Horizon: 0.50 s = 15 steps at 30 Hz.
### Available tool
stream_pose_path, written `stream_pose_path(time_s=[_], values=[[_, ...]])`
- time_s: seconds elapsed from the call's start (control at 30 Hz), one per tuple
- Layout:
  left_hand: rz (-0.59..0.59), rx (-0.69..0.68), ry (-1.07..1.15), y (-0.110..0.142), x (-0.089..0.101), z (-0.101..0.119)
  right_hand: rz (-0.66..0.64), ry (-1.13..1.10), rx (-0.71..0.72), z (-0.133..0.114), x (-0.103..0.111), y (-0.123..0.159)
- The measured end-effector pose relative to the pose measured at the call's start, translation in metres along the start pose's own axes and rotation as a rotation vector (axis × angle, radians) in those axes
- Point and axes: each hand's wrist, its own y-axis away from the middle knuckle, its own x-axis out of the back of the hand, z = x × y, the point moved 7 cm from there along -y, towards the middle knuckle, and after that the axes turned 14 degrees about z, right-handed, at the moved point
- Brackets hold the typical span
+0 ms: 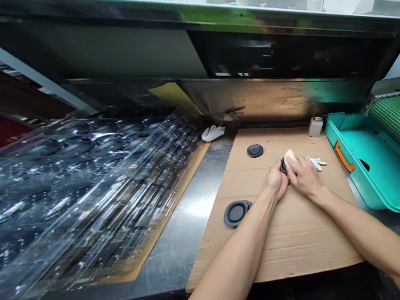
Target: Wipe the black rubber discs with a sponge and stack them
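Note:
My left hand [276,180] is closed around a small black part [283,165], mostly hidden by my fingers. Pressed against that part is a white cloth wad [290,156], gripped in my right hand [303,174]. Both hands meet above a cardboard sheet [300,241]. Beyond my left hand lies a round black disc-like part [255,150]. A stack of larger grey-black round-cornered parts [236,213] rests beside my left forearm. Just right of my right hand is a white glove or cloth piece [318,163].
Stacked clear plastic trays [103,200] holding dark parts fill the left side. A small white bottle [315,126] stands at the back of the cardboard. On the right is a teal bin [365,183] with an orange handle [344,157]. Crumpled white paper [213,133] lies near the trays.

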Motion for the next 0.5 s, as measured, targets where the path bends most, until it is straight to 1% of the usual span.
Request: stream_pose_path(time_s=[0.07, 0.17, 0.27, 0.3, 0.37, 0.4, 0.43, 0.5], values=[[-0.002, -0.007, -0.006, -0.001, 0.000, 0.002, -0.005, 0.011, -0.035, 0.001, 0.000, 0.001], [-0.032, 0.027, -0.012, -0.003, -0.003, 0.002, -0.050, -0.039, 0.037, -0.007, -0.001, 0.004], [-0.019, 0.004, -0.029, -0.005, -0.003, 0.003, -0.026, -0.011, -0.056, -0.003, 0.001, 0.005], [-0.019, 0.007, -0.033, -0.006, -0.003, 0.003, -0.025, -0.013, -0.060, -0.003, 0.001, 0.005], [-0.042, 0.038, -0.039, -0.005, -0.004, 0.001, -0.038, -0.053, -0.002, -0.005, -0.001, 0.004], [-0.048, 0.044, -0.039, -0.005, -0.004, 0.000, -0.036, -0.070, 0.012, -0.003, -0.001, 0.003], [-0.049, 0.041, -0.038, -0.005, -0.004, 0.001, -0.020, -0.071, -0.014, 0.003, -0.001, 0.001], [-0.041, 0.007, -0.026, -0.005, -0.002, 0.004, 0.036, -0.059, -0.110, 0.020, 0.001, -0.005]])
